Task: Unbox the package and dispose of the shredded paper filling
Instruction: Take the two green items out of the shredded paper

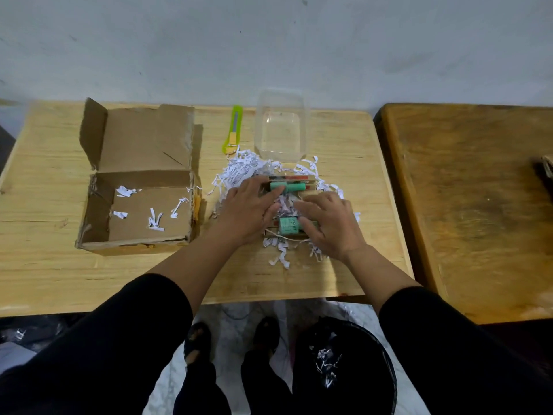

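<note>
An open cardboard box (98,205) stands at the left of the light wooden table (45,265), with a few white paper strips on its floor. A heap of white shredded paper (239,169) lies right of the box. Two small packets with green and red markers rest in the heap, one farther (294,184) and one nearer (288,226). My left hand (248,208) lies flat on the heap, its fingertips touching the farther packet. My right hand (332,223) is spread over the nearer packet. Neither hand clearly grips anything.
A green utility knife (233,130) and a clear plastic container (281,127) lie behind the heap. A black-lined bin (344,366) with some shreds inside stands on the floor below the table edge, beside my feet. A darker wooden table (466,205) adjoins on the right.
</note>
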`<state>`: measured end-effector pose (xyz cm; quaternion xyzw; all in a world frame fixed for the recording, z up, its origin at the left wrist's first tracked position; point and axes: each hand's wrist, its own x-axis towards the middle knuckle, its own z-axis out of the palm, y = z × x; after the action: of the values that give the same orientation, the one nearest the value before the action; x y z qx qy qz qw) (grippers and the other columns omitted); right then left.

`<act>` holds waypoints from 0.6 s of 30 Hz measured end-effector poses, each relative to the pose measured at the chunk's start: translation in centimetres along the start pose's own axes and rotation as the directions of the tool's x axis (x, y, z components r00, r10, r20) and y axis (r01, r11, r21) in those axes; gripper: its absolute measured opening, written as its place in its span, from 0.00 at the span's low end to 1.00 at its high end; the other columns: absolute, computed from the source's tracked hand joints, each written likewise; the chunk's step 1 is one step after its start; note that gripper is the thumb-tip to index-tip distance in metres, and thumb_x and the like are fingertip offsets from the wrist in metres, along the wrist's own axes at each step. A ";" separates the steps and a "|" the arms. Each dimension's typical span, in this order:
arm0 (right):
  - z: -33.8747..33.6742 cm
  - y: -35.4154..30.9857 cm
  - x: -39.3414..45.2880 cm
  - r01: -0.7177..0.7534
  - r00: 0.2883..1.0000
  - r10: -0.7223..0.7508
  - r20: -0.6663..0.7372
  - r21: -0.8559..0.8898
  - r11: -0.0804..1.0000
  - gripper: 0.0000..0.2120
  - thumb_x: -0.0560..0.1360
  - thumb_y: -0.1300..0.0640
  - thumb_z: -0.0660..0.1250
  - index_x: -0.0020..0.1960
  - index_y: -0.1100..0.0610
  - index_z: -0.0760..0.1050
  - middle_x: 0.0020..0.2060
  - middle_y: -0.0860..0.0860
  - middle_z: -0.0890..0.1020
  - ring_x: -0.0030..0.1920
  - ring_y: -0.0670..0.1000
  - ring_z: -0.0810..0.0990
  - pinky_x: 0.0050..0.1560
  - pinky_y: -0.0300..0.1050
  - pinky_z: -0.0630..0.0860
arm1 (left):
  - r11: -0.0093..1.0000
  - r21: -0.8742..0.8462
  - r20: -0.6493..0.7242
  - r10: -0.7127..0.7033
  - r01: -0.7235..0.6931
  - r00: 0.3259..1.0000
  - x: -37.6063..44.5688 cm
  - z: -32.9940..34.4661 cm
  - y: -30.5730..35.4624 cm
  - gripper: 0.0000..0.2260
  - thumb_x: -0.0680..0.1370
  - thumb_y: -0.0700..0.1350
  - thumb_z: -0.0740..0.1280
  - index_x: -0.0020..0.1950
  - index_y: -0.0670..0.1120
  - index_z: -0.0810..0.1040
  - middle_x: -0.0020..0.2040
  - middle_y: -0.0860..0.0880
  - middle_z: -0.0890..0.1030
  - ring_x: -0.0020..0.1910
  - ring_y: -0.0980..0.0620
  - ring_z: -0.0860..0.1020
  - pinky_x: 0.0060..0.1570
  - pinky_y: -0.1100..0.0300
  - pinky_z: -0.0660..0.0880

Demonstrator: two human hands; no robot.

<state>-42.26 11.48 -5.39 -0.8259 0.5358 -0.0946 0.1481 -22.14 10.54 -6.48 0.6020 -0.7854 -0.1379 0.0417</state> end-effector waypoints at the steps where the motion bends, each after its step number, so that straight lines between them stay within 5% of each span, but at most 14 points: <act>1: 0.2 -0.2 0.1 -0.004 0.999 0.004 0.033 0.009 1.000 0.23 0.74 0.43 0.52 0.58 0.51 0.79 0.55 0.49 0.81 0.59 0.54 0.72 0.53 0.49 0.63 | 1.000 -0.011 -0.006 0.003 -0.003 1.000 0.0 0.0 -0.1 0.20 0.80 0.54 0.54 0.72 0.53 0.64 0.71 0.44 0.62 0.70 0.44 0.60 0.64 0.46 0.61; 6: -0.1 0.7 0.5 -0.124 0.991 0.126 -0.047 0.054 0.991 0.15 0.78 0.52 0.59 0.42 0.58 0.79 0.41 0.51 0.78 0.50 0.55 0.73 0.49 0.49 0.66 | 0.988 -0.138 -0.152 0.044 -0.066 0.987 -0.5 0.0 -0.4 0.18 0.76 0.52 0.54 0.61 0.48 0.76 0.63 0.45 0.73 0.62 0.43 0.72 0.54 0.48 0.68; 9: -0.3 1.4 1.7 -0.137 0.977 0.144 -0.155 0.057 0.989 0.08 0.76 0.58 0.62 0.51 0.56 0.79 0.46 0.53 0.80 0.51 0.57 0.75 0.48 0.50 0.69 | 0.975 -0.223 -0.222 -0.038 -0.012 0.974 0.2 0.0 -0.3 0.15 0.77 0.45 0.60 0.63 0.46 0.73 0.63 0.45 0.74 0.60 0.44 0.73 0.54 0.48 0.69; 12: -0.7 1.4 3.8 -0.169 0.976 0.176 -0.126 0.065 0.983 0.14 0.77 0.59 0.60 0.61 0.54 0.75 0.56 0.54 0.79 0.57 0.57 0.72 0.53 0.51 0.68 | 0.946 -0.286 -0.166 -0.206 0.153 0.964 1.2 -0.1 -0.3 0.19 0.78 0.45 0.61 0.70 0.47 0.67 0.70 0.46 0.68 0.69 0.46 0.65 0.64 0.45 0.64; 18: 0.1 1.2 6.5 -0.228 0.974 0.227 0.018 0.078 0.971 0.16 0.74 0.62 0.62 0.60 0.52 0.76 0.54 0.52 0.80 0.56 0.58 0.72 0.50 0.50 0.69 | 0.930 -0.280 -0.019 -0.252 0.237 0.967 1.1 0.4 -0.9 0.21 0.79 0.49 0.59 0.72 0.51 0.62 0.66 0.46 0.71 0.66 0.45 0.68 0.62 0.46 0.65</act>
<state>-40.67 5.08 -5.89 -0.7529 0.6221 -0.0946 0.1929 -21.70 9.39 -7.24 0.6870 -0.6758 -0.2336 0.1291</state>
